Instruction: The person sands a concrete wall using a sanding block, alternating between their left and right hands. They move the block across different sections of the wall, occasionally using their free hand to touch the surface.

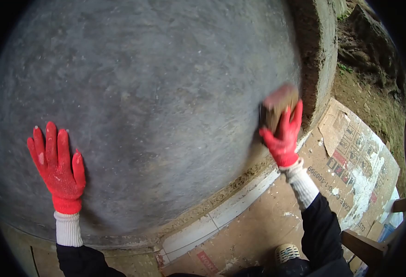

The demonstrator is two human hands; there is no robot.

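In the head view a grey, rough plastered wall [166, 92] fills most of the picture. My left hand [59, 168], in a red-coated glove with a white cuff, lies flat against it on the left with fingers spread. On the right my right hand [284, 138], gloved the same way, is closed around a wooden block [277, 108] with a reddish-brown end. The block is against the wall near its right edge and is blurred by motion. Its underside is hidden.
A rough raised edge [323, 60] borders the wall on the right. Below runs a strip of white tiles [191, 240]. Flattened cardboard [258, 231], splashed with white, covers the floor. A wooden bar [362, 247] stands at lower right, with bare soil [369, 106] beyond the edge.
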